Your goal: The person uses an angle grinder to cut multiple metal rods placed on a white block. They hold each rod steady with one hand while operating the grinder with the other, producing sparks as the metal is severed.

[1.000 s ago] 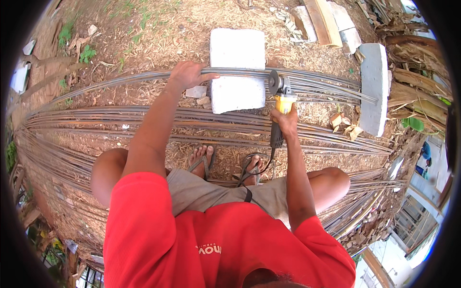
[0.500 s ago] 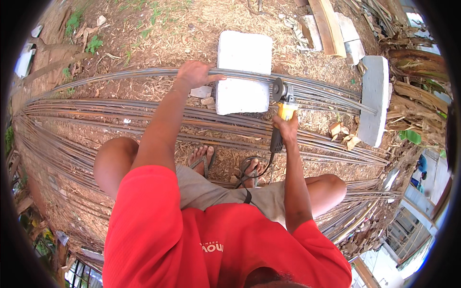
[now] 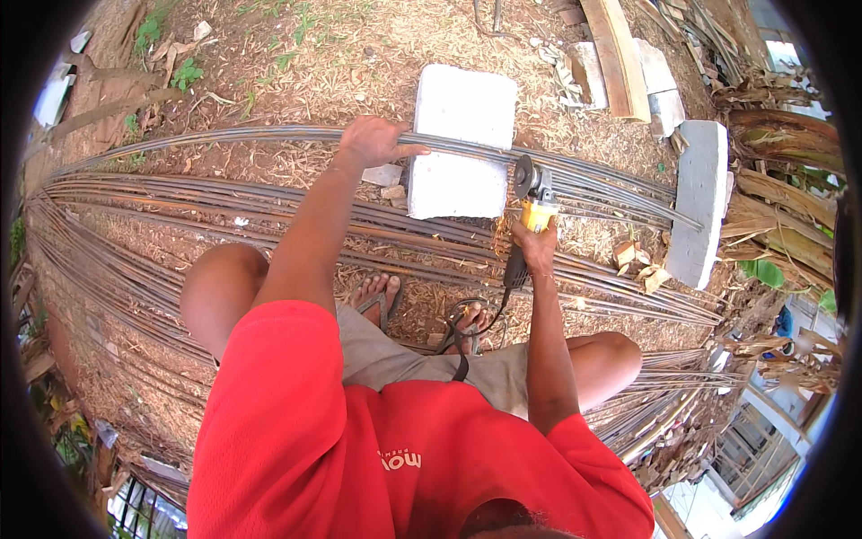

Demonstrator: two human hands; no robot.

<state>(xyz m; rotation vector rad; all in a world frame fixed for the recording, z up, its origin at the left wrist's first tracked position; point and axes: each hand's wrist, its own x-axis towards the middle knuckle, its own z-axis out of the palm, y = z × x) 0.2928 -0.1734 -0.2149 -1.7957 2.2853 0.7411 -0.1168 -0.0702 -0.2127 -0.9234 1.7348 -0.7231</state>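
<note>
Steel rods (image 3: 467, 146) at upper centre, clasped by the left hand (image 3: 373, 142), could jerk if the disc (image 3: 523, 176) binds; the right hand (image 3: 536, 247) is closed round the grinder (image 3: 539, 214).

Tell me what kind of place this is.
Probably an outdoor yard serving as a makeshift work site: long metal rods lie over earth strewn with dry litter, and the right hand holds an angle grinder.
</note>
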